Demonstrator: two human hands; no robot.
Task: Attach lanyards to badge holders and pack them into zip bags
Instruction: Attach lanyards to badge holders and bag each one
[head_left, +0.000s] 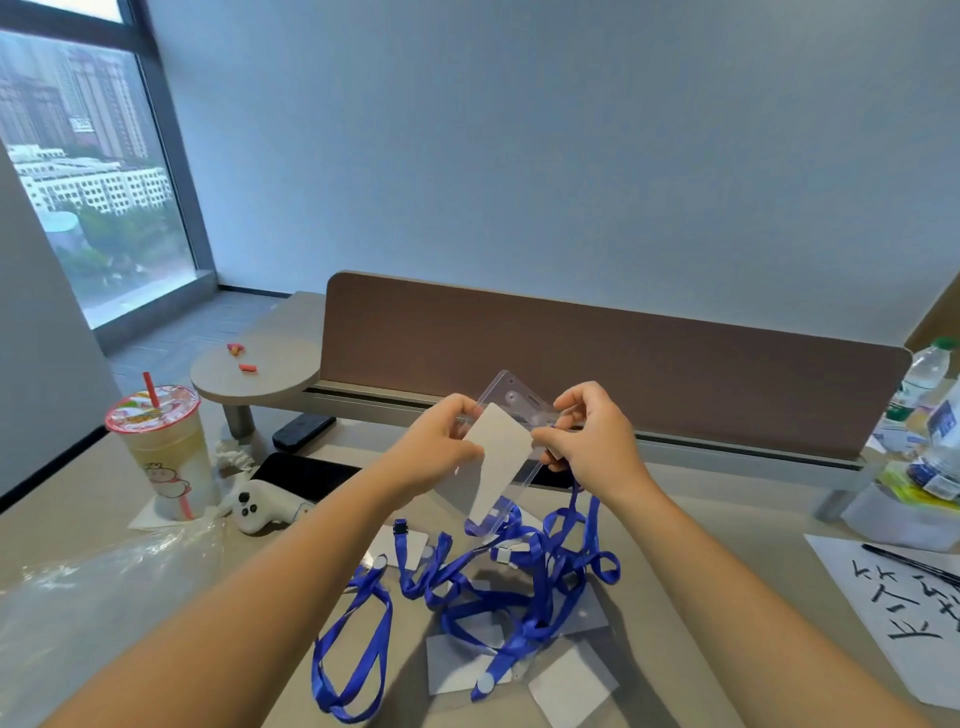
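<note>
A clear badge holder (511, 431) is held up above the desk (701, 545) by both hands.

The holder, with a white card inside, is gripped at its 9 o'clock edge by the left hand (441, 441) and at its 3 o'clock edge by the right hand (592, 436), both closed on it. A blue lanyard (574, 499) is seen hanging from under the right hand. At 6 o'clock from the holder, a tangle of blue lanyards (498, 597) and more holders (569, 680) is spread on the desk. A drink cup (166, 452) is placed at 9 o'clock, and a clear plastic bag (98, 597) at 8 o'clock.
</note>
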